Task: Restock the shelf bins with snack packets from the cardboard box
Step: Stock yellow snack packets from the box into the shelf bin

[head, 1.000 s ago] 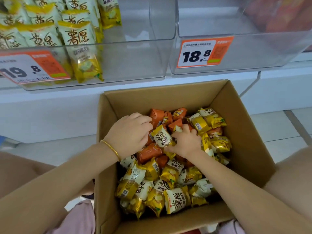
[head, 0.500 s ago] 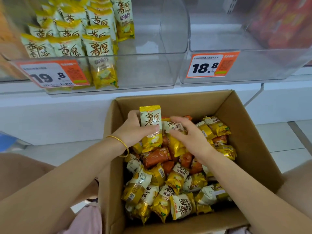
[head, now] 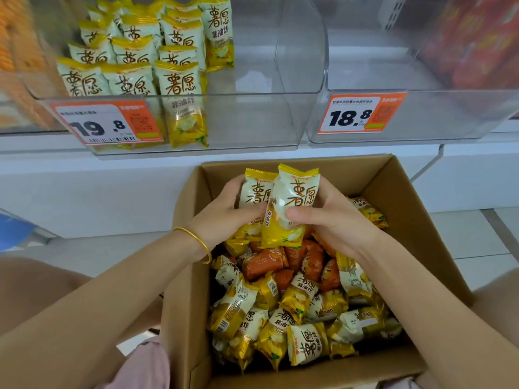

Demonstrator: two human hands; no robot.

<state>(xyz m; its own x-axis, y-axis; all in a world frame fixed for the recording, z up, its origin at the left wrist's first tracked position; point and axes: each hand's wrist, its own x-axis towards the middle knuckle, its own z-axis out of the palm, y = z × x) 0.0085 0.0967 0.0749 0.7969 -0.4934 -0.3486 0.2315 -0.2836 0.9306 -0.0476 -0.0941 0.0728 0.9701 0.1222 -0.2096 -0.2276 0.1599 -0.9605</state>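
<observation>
Both our arms reach fwd from the bottom corners, forearms bare, converging mid-view. L hand [head: 224, 217] raised, fingers curled behind a snack packet [head: 254, 192], thumb across its front. R hand [head: 334, 220] just beside it, thumb & fingers gripping a second packet [head: 299, 196], held upright. Knuckles face outward on both sides, thumbs nearly meet, wrists approx. level.

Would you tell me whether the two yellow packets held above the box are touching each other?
Touching. The head view shows the right-hand packet overlapping the left-hand packet with no gap, pressed together between the left hand and right hand.
</observation>
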